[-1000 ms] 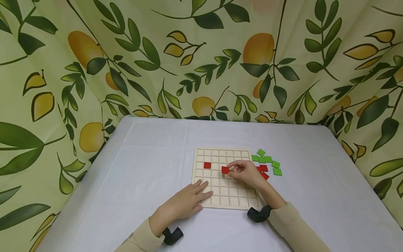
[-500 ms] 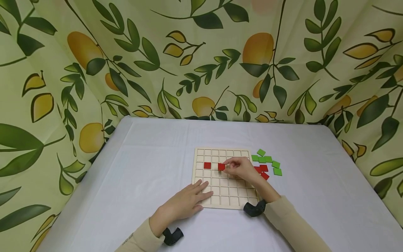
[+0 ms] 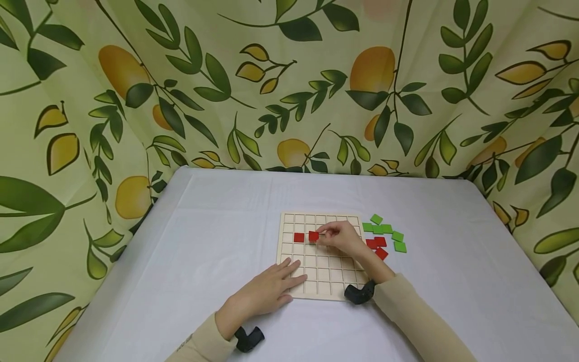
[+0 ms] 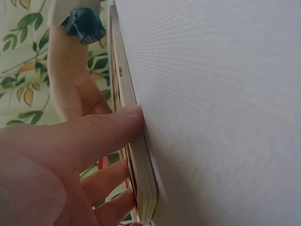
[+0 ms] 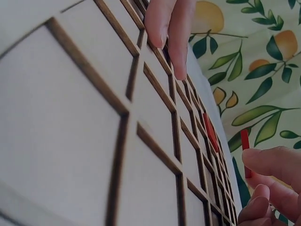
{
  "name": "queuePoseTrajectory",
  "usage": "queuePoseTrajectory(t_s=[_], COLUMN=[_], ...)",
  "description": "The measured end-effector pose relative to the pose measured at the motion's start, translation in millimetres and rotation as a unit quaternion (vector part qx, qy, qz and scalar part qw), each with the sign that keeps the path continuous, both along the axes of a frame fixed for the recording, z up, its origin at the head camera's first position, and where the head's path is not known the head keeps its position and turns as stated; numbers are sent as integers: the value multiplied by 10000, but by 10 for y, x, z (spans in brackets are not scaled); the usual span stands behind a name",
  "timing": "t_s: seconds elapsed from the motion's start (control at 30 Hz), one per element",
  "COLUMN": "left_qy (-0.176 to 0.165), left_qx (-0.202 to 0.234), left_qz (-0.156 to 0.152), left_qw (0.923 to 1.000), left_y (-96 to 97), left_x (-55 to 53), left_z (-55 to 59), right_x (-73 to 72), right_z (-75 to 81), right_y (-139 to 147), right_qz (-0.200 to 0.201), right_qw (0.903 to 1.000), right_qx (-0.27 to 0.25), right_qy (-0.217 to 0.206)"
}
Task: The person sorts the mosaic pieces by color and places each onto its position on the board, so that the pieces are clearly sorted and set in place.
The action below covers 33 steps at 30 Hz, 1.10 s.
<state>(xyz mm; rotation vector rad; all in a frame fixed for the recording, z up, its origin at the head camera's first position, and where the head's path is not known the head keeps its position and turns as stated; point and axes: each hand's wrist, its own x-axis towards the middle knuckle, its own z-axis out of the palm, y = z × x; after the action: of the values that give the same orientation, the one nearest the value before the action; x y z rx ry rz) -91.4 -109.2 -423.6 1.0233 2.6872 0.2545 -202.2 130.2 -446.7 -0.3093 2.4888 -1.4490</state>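
A square wooden grid board (image 3: 323,275) lies on the table. My right hand (image 3: 344,239) pinches a red square tile (image 3: 313,236) between thumb and fingers over the board's upper middle. In the right wrist view that pinched tile (image 5: 245,150) stands on edge, raised off the grid. Another red tile (image 3: 299,237) sits in a cell to its left, with a narrow gap between the two from above. My left hand (image 3: 267,291) rests on the board's lower left corner, fingers spread. Its thumb (image 4: 108,129) touches the board's side edge in the left wrist view.
Several loose green tiles (image 3: 377,229) lie right of the board, with a few red tiles (image 3: 381,253) beside them. Black wrist devices (image 3: 359,293) hang at both sleeves. A leaf-patterned curtain (image 3: 289,100) stands behind the white table (image 3: 217,216).
My right hand has moved left and slightly away from me with the red tile, closer to the red tile in the grid. The left hand has stayed put.
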Motion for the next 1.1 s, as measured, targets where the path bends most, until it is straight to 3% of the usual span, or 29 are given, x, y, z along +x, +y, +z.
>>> queuePoseTrajectory(t_s=[1.1], left_qy=[44], left_qx=[-13], left_qz=[-51], left_qw=[10000], left_y=[-3], left_x=[-16], left_z=[-16], right_x=[-89], right_z=[-23], right_y=[-126], right_qz=[-240], right_qw=[9984], right_qx=[462], right_qy=[-222])
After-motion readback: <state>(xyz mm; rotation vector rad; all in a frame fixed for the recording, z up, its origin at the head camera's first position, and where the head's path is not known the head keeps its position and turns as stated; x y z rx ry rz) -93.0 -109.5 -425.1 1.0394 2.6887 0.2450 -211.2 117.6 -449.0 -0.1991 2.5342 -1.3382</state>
